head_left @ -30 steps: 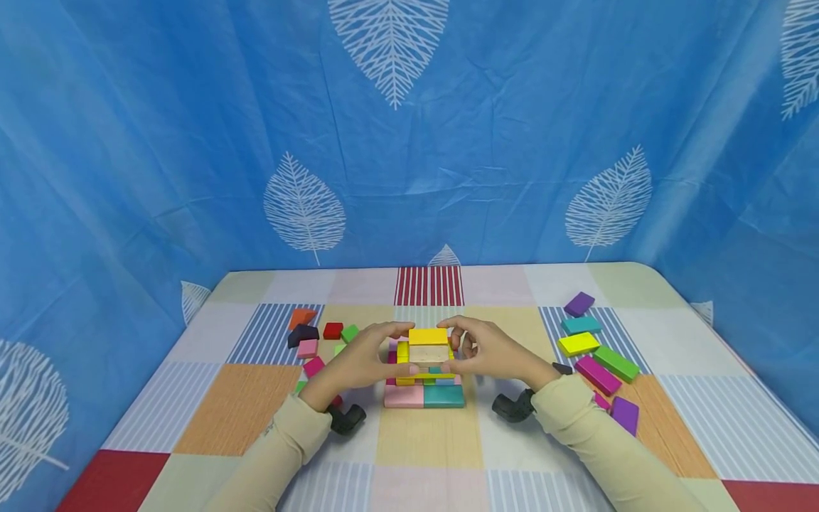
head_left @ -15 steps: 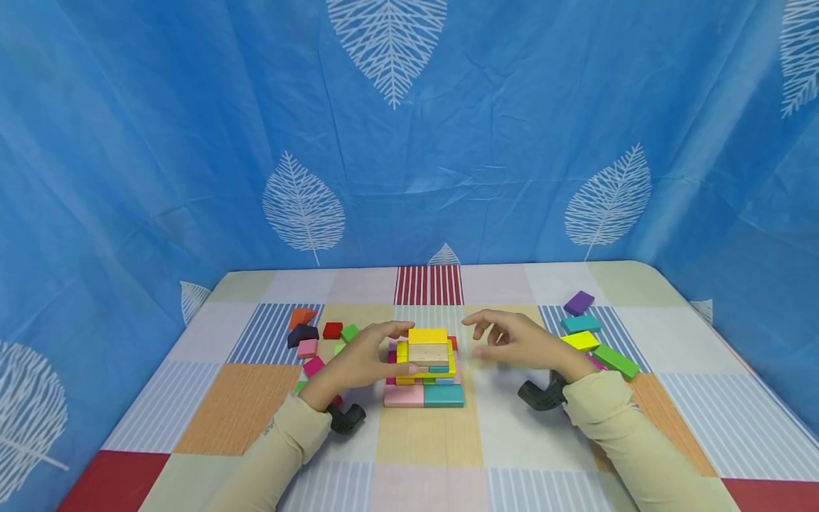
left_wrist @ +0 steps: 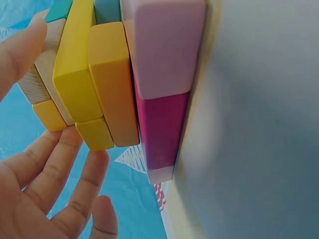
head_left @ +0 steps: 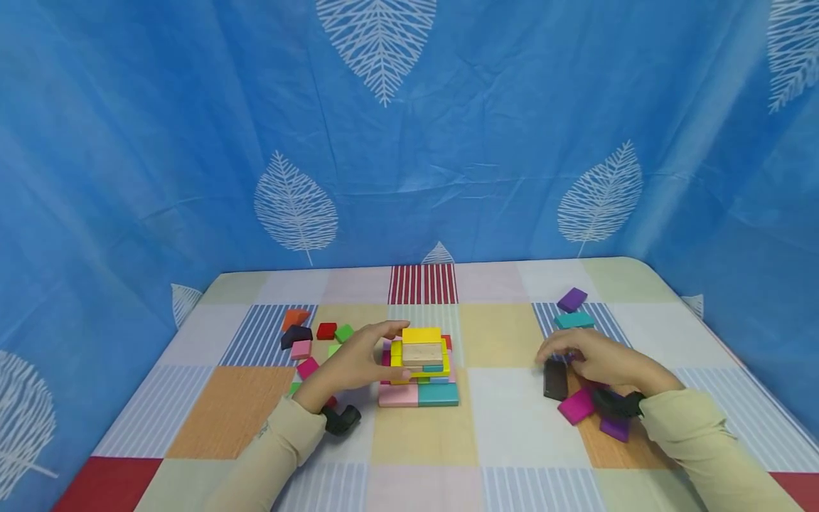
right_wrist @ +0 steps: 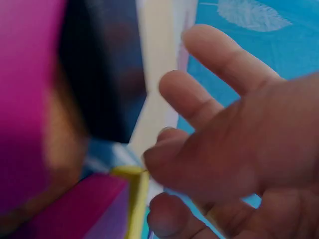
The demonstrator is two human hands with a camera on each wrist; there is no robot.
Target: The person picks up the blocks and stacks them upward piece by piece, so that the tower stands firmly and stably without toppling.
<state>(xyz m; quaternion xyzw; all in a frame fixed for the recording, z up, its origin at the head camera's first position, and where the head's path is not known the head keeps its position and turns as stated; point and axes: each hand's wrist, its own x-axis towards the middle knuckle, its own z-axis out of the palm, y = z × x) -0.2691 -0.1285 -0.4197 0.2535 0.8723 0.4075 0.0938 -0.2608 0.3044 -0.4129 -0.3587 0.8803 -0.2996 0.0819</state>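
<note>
A stack of colored wooden building blocks [head_left: 422,355] stands in the middle of the table, with a yellow block [head_left: 421,335] on top above a plain wood block [head_left: 422,354]. My left hand [head_left: 358,363] holds the stack's upper layers from the left, thumb at the front and fingertips at the back ends of the blocks. To the right, my right hand [head_left: 598,355] hovers over a black block [head_left: 555,380], its fingers loosely bent. In the right wrist view the fingers are apart from the black block [right_wrist: 107,69].
Around the right hand lie a magenta block [head_left: 577,407], a purple block [head_left: 616,428] and a teal block [head_left: 574,320]; the hand covers others. Left of the stack are several small blocks, among them a red one [head_left: 326,331] and an orange one [head_left: 294,318].
My right hand has left the stack and moved right to the loose blocks. The black block now shows in front of its fingers. My left hand has stayed at the stack.
</note>
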